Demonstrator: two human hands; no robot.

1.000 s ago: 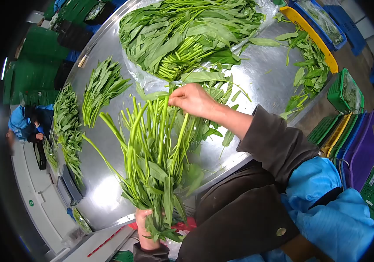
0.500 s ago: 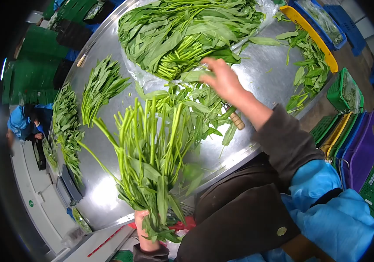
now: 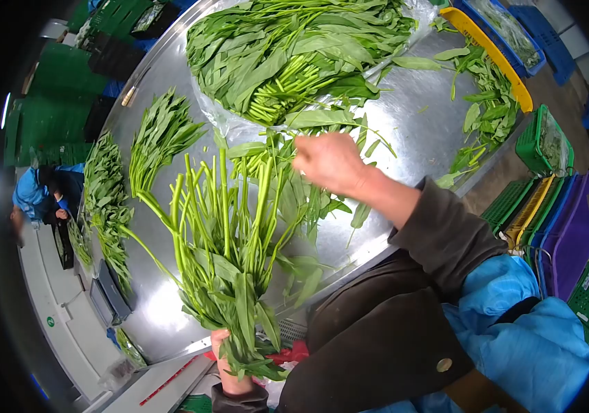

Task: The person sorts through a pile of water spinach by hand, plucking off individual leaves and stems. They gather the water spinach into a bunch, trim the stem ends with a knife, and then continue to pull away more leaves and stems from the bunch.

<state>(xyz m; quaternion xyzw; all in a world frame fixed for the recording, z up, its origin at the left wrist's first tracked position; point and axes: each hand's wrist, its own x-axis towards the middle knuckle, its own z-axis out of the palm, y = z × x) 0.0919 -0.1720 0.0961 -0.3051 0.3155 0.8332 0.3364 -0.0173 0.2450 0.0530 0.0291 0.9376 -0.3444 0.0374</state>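
Observation:
My left hand (image 3: 222, 347), low in view, is closed around the leafy end of a bunch of water spinach (image 3: 229, 255), whose thick cut stems point up and away over the metal table (image 3: 160, 255). My right hand (image 3: 332, 163) is closed just beyond the stem ends, over loose water spinach sprigs (image 3: 318, 203). Its fingertips face left, and what they grip is hidden. Behind it lies a large heap of water spinach (image 3: 294, 55) on clear plastic. A smaller bundle (image 3: 163, 138) rests on the table to the left.
More greens (image 3: 105, 199) lie along the left table edge. At the right edge are loose leaves (image 3: 490, 103) by a yellow crate (image 3: 494, 58). Stacked crates, one purple (image 3: 573, 234), stand right of my knee. Another person (image 3: 39, 196) in blue works at far left.
My right hand has moved left and toward me, closing its fingers, and now hides the wooden handle seen before. The held bunch has shifted slightly left; my left hand keeps its hold.

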